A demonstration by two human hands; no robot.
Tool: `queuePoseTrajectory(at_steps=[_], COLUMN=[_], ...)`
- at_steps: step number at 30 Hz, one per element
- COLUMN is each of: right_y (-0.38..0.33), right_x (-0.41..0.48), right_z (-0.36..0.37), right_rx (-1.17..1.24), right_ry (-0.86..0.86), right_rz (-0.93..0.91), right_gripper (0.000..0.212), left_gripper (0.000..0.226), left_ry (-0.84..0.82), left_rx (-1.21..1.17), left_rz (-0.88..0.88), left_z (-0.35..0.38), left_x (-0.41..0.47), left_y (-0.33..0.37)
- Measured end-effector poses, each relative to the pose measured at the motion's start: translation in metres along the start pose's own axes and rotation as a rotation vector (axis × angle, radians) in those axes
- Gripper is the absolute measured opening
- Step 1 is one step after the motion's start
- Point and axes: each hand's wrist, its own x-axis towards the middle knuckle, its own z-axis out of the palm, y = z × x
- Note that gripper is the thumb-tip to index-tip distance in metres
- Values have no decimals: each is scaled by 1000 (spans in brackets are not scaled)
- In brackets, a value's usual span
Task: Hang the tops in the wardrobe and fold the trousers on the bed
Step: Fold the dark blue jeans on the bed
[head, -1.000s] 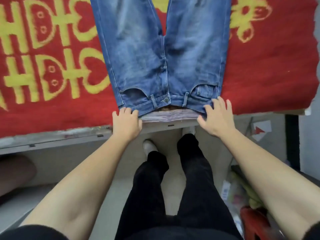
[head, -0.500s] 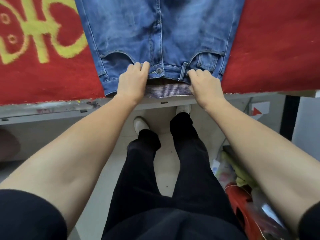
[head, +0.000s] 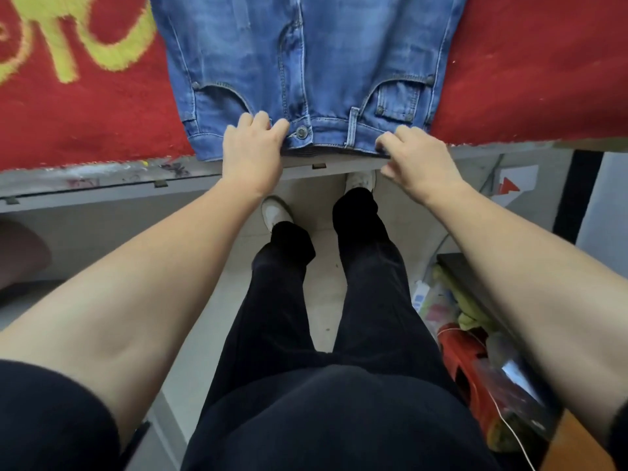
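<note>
Blue jeans [head: 306, 62] flat on red blanket [head: 102, 124], waistband [head: 331, 134] at near edge of bed [head: 102, 180]; L hand [head: 253, 149] curled over it by button [head: 301, 132], R hand [head: 418, 161] pinching it; both moved in from outer corners; striped lining now hidden; prob. ready for lengthwise fold.

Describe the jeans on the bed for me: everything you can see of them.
The jeans are faded blue denim, lying front up and flat on the red blanket, waistband at the bed's near edge, legs running out of view. The fly is shut by a metal button; a belt loop and riveted pockets show. The left hand grips the waistband beside the button, fingers curled over it; the right hand pinches it near the right pocket.
</note>
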Motion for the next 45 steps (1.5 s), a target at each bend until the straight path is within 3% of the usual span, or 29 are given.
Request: queuePoseTrajectory(at_steps=[5,8,12,17,20,23,26,31,38,45], right_y=[12,18,37,77,96,101,101,79,-19,-168], right_x=[7,15,37,83,113,127,131,130,170,245], right_z=[-2,-15,-39,-70,-88,-92,-101,-139,-181,-163], right_rx=[159,302,471,726,1041,1190,1212,1256,1051,934], right_ry=[-186,-78,225,459,378,311,330,313,349,340], right_rz=[36,174,407,719,850,782,710,687,429,307], right_gripper=[32,27,28,36,47,20,12,7,30,25], left_gripper=[49,31,22,26,45,62,37,10,13,8], left_ry=[-355,-231,20,61,-36,-240,-251,-360,-412,-301], left_rx=[-41,-8,28,-219,-310,-293,-315,-728,-1067,-1056], left_rz=[-105,-175,7,117,35,-69,-121,-210,-179,-362], left_z=[18,10,-6,-23,-24,-24,-27,-56,-96,-70], left_x=[-5,0,23,63,84,103,109,81,39,7], left_y=[21,33,61,130,170,190,189,155,28,-140])
